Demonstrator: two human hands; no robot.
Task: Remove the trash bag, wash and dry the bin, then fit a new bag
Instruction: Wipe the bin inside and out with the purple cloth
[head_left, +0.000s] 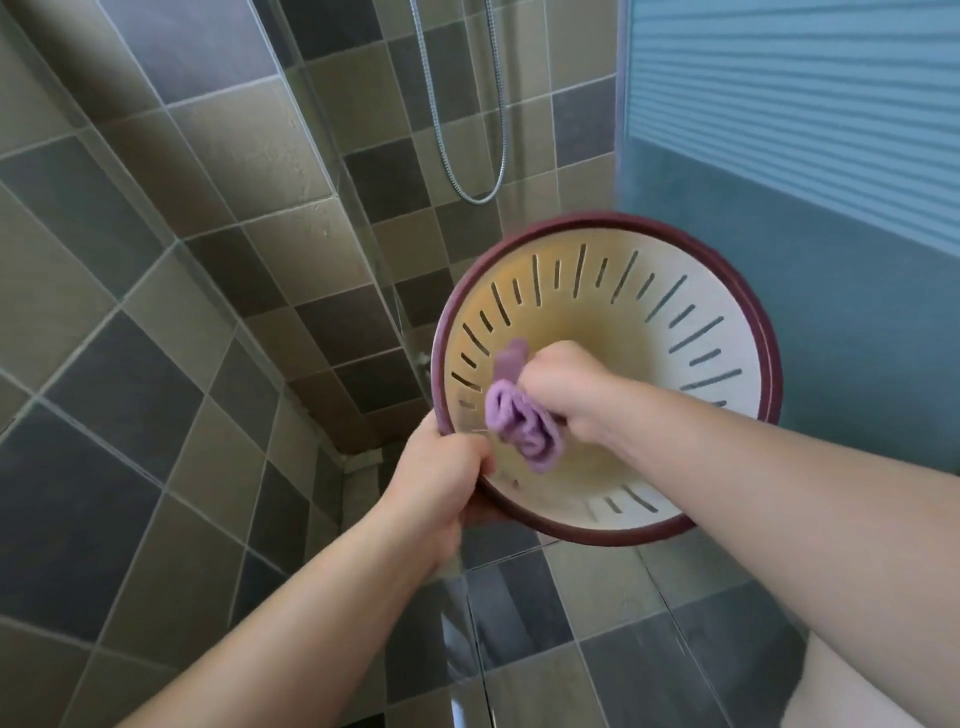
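Observation:
A round cream bin (649, 332) with slotted walls and a dark red rim is held up in the air, its mouth facing me. My left hand (436, 478) grips the rim at its lower left edge. My right hand (566, 389) reaches inside the bin and grips a bunched purple cloth (519, 421), which is against the inner wall. The bin's bottom is hidden behind my right hand and the cloth. No trash bag is in view.
Tiled shower walls in brown and grey stand to the left and ahead. A metal shower hose (462, 130) hangs in a loop at the back. A blue frosted panel (805, 156) fills the right side. Wet grey floor tiles (571, 623) lie below.

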